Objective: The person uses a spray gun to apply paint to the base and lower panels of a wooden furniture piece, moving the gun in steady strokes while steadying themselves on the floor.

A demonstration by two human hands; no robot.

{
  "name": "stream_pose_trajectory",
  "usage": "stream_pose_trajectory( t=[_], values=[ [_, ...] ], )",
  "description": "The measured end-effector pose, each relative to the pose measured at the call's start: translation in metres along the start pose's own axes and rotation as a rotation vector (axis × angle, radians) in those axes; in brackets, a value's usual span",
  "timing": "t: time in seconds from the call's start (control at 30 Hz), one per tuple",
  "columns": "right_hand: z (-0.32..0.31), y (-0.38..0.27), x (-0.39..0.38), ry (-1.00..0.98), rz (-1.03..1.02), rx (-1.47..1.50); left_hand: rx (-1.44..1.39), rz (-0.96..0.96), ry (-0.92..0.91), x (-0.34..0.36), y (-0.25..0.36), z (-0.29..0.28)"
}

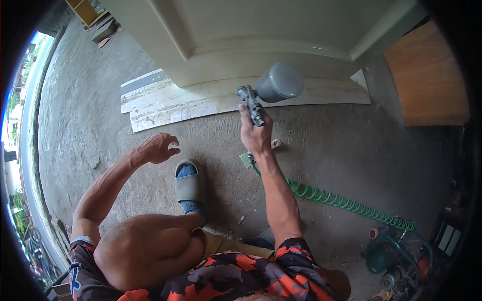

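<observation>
My right hand [256, 128] grips a metal spray gun [251, 100] with a grey cup [278, 83], held above the white boards [175, 105] lying at the foot of an upright, pale panelled piece [266, 30]. My left hand [158, 148] is empty, its fingers curved but apart, over the concrete floor to the left of the gun. A green coiled hose [341, 200] runs across the floor beneath my right forearm; its end fitting [251, 159] shows below that hand, and whether it connects to the gun cannot be told.
A green compressor [376, 258] stands at lower right. A wooden sheet [427, 75] is at upper right, and wooden pieces [103, 30] lie at upper left. My sandalled foot [190, 185] rests on the concrete. A ledge [37, 125] runs along the left edge.
</observation>
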State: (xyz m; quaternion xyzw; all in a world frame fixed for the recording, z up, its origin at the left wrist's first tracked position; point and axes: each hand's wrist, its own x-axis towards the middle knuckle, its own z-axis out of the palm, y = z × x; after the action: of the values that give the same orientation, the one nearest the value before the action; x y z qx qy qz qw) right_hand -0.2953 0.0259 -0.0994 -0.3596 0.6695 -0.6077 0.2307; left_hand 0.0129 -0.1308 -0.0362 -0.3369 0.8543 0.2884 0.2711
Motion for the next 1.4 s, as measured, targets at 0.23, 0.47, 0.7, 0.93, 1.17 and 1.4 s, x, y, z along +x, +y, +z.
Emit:
stream_pose_trajectory(
  t=[0.23, 0.47, 0.7, 0.93, 1.17, 1.4],
  values=[
    [0.071, -0.03, -0.011, -0.063, -0.063, 0.049, -0.019, -0.041, -0.027, -0.007, -0.002, -0.005],
    [0.124, -0.034, -0.021, -0.166, -0.041, 0.148, -0.002, 0.02, 0.02, -0.005, -0.016, 0.003],
    [0.117, -0.033, -0.022, -0.23, -0.113, 0.211, -0.016, 0.0, 0.019, -0.006, -0.015, -0.001],
    [0.041, -0.012, 0.002, -0.052, -0.125, -0.012, -0.001, 0.01, 0.024, -0.006, -0.018, 0.003],
    [-0.044, 0.011, 0.022, 0.116, -0.127, -0.104, 0.0, 0.03, 0.029, 0.0, -0.01, 0.003],
    [-0.129, 0.032, 0.052, 0.295, -0.008, -0.18, -0.013, 0.032, 0.035, 0.001, 0.001, 0.0]
  ],
)
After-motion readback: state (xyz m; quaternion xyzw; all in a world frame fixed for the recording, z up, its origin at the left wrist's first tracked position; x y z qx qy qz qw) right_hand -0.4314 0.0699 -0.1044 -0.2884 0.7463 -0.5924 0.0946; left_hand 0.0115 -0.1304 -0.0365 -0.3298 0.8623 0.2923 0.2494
